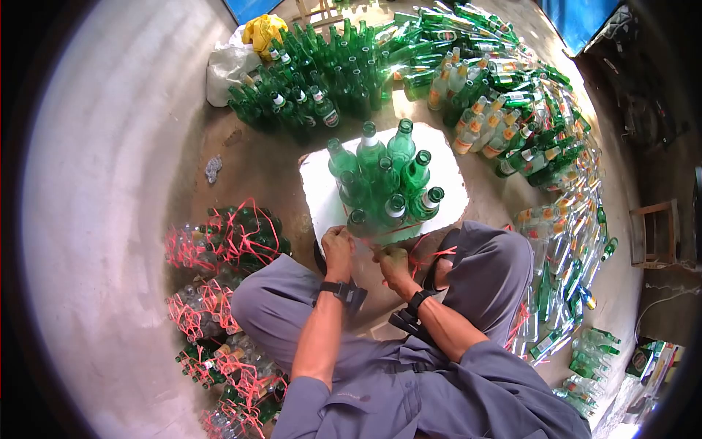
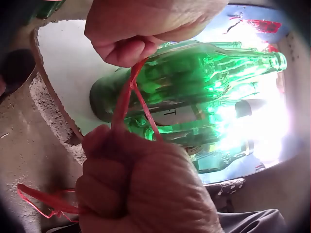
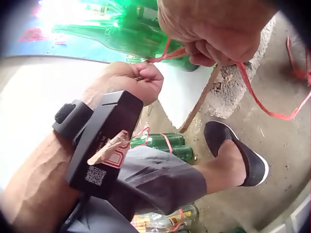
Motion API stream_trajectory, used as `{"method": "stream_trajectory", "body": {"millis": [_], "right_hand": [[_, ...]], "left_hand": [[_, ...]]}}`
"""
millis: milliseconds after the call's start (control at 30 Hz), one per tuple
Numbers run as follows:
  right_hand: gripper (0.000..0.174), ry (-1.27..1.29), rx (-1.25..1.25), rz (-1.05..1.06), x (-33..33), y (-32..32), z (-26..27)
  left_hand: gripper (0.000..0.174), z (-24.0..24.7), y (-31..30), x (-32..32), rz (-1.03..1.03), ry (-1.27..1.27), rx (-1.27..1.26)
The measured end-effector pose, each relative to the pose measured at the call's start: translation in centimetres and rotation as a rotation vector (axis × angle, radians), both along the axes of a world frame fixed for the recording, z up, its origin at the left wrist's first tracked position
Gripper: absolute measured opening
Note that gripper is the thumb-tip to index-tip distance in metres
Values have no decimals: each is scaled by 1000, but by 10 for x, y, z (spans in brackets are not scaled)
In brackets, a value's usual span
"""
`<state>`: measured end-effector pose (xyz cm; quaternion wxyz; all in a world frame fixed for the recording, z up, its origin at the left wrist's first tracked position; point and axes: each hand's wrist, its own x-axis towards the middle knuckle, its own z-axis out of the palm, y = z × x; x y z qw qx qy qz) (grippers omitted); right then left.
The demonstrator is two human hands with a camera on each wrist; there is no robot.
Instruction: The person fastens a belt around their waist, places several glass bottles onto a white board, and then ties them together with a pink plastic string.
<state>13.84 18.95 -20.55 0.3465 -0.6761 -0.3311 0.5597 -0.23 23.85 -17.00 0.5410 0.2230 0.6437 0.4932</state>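
Observation:
A group of green glass bottles (image 1: 384,172) (image 2: 180,82) stands upright on a white board (image 1: 318,183) (image 2: 68,48). Red plastic ribbon (image 2: 130,90) (image 3: 170,55) runs against the lower part of the bottles on the side nearest the person. My left hand (image 1: 338,251) (image 2: 155,24) (image 3: 133,83) pinches the ribbon close to the glass. Fingers curled, my right hand (image 1: 395,267) (image 2: 146,184) (image 3: 218,31) grips the ribbon just beside it, and a loose length trails from that hand. The fingertips are partly hidden in the wrist views.
Ribbon-tied bottle bundles (image 1: 201,307) lie at the left. Many upright green bottles (image 1: 322,88) stand beyond the board, and a long pile of loose bottles (image 1: 556,219) curves round the right side. White and yellow bags (image 1: 263,35) sit at the back left. Knees flank the board's near side.

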Motion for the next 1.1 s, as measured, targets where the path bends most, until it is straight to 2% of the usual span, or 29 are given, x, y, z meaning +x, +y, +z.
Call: {"method": "stream_trajectory", "body": {"millis": [133,200,300,433,500,633,700,733,800,833,900,933,1000,1067,1100], "right_hand": [[35,-21,74,-19,-4,-4,-17],[42,-49,187,-2,-6,-6,-20],[44,-73,42,77,-5,-8,-10],[47,-100,13,138,-3,-8,-10],[46,-284,377,231,-3,-11,-27],[47,-310,224,173,-3,-9,-39],[45,-324,376,307,4,-14,-31],[45,-325,390,305,7,-13,-40],[46,-407,545,465,8,-6,-41],[46,-407,548,460,7,-5,-35],[46,-155,0,265,5,-8,-12],[46,-153,-1,264,3,-8,2],[47,-135,-161,230,-2,-7,21],[48,-97,-120,216,-3,-12,17],[48,-62,-79,203,-2,-14,10]], "left_hand": [[15,-5,-3,-1,-7,-6,0],[15,-4,-5,0,10,-19,1],[14,0,-7,0,42,-44,0],[15,6,-7,3,67,-54,-63],[16,-6,-1,0,63,-70,-52],[17,-29,2,-6,72,-115,-55],[17,-33,4,-7,69,-115,-44],[17,-32,3,-7,67,-115,-51],[16,-30,4,-9,53,-132,-38],[16,-30,3,-9,39,-151,-42],[16,-30,0,-9,47,-177,-39],[16,-29,-3,-9,63,-204,-37],[17,-26,-10,-8,72,-207,-50],[19,-23,-19,-5,79,-209,-64],[20,-20,-24,-1,62,-124,-92]]}}
